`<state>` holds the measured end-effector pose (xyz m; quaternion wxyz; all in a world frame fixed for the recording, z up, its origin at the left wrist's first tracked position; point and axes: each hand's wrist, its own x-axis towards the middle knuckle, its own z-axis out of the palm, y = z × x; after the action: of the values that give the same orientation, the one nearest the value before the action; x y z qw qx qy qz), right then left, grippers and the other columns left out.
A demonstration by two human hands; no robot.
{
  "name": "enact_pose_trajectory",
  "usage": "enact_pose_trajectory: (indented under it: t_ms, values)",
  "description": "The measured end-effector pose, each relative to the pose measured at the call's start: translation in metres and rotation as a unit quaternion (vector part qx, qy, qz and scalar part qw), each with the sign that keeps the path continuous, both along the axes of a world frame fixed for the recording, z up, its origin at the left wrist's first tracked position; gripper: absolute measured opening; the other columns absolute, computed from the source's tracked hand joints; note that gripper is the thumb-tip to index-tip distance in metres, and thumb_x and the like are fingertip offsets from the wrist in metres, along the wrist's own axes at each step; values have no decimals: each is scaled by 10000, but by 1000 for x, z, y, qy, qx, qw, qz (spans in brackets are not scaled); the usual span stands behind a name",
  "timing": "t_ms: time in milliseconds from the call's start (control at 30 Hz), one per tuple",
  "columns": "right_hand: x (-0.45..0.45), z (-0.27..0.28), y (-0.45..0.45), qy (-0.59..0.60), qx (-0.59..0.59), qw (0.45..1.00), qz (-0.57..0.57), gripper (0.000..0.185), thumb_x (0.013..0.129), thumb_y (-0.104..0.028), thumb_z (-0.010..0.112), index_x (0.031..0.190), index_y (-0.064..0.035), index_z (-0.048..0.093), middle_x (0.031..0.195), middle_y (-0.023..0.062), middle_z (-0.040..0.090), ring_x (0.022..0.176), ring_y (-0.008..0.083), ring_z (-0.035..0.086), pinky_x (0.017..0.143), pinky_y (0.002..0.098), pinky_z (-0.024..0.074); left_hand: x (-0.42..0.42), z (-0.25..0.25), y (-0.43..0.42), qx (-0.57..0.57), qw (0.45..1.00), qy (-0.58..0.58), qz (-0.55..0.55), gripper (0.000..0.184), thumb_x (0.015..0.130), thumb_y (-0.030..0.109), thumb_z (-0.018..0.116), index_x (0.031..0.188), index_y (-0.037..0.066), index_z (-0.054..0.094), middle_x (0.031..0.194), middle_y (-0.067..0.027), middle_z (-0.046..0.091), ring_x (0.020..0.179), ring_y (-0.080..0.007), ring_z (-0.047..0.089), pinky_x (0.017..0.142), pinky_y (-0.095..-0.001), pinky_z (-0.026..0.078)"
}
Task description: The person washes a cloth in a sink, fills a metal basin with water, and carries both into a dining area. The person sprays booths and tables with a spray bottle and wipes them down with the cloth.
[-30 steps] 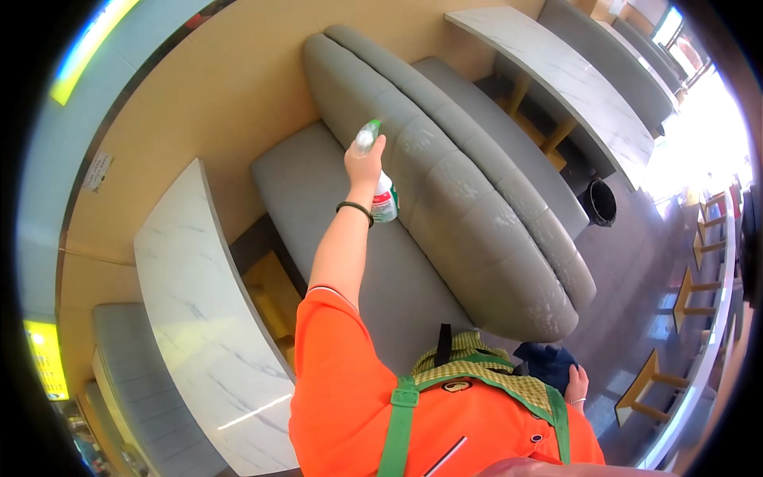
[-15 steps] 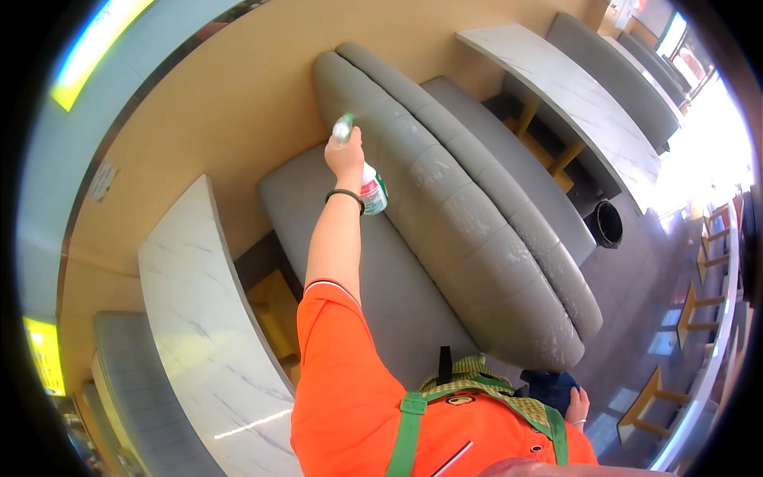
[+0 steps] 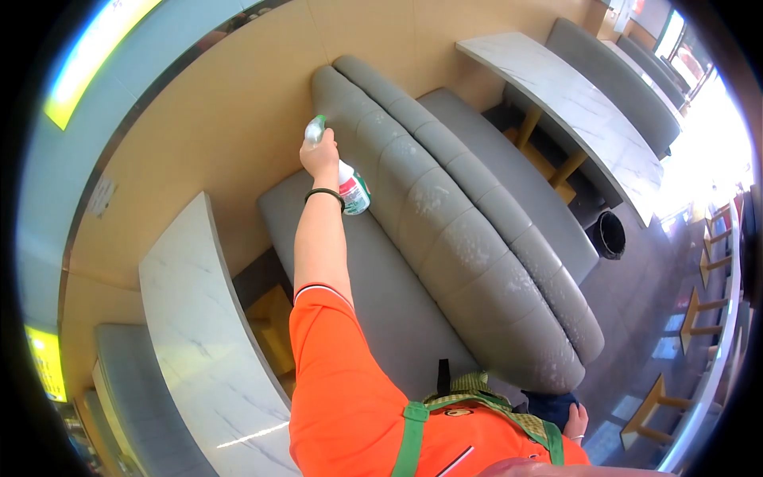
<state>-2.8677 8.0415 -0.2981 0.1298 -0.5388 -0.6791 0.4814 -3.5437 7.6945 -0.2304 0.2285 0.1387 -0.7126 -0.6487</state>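
Note:
My left hand (image 3: 320,157) is stretched forward and wrapped around the neck of a spray bottle (image 3: 354,191). The bottle has a clear and green spray head, a white body and a red and green label. It is held above the grey bench seat, close to the padded backrest (image 3: 445,215). Whitish wet patches and droplets are spread over the backrest's face and upper edge. Low at my right side, my right hand (image 3: 576,423) has its fingers curled at a dark blue cloth (image 3: 550,406); part of that hand is hidden behind my body.
A marble-patterned table (image 3: 195,318) stands on the left, and another table (image 3: 556,95) lies beyond the backrest. A black bin (image 3: 608,234) is on the floor by the far bench. Wooden-framed stools (image 3: 652,409) line the right side. A beige wall (image 3: 238,103) closes the back.
My left hand and the spray bottle have shifted left, slightly away from the backrest. The view has tilted a little, and more whitish droplets show on the backrest's upper part.

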Motion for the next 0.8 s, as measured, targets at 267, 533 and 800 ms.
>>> enact_pose_trajectory:
  t_ms: [267,533,800]
  values:
    - [-11,0,-1,-21,18,1000,-2,215,818,-94,512,946,59,592,833,57,610,759,125,542,718,253,435,-44,-2,-15,-31,995,93,35,257,677,226,638,687,-26,590,555,-72,575,515,-184,558,535,-320,442]
    - [-11,-3,-1,9,1,1000,-14,196,819,-64,508,951,54,593,842,47,609,761,114,540,710,243,435,-40,28,-12,10,998,11,62,297,688,251,632,763,-36,624,705,-137,632,698,-265,608,684,-357,456]
    - [-12,-12,0,25,5,1000,-17,191,821,-66,506,944,53,592,839,40,602,754,106,533,701,239,435,-74,5,-14,-108,992,48,43,344,681,296,656,779,-32,625,737,-150,636,724,-280,613,695,-371,454]
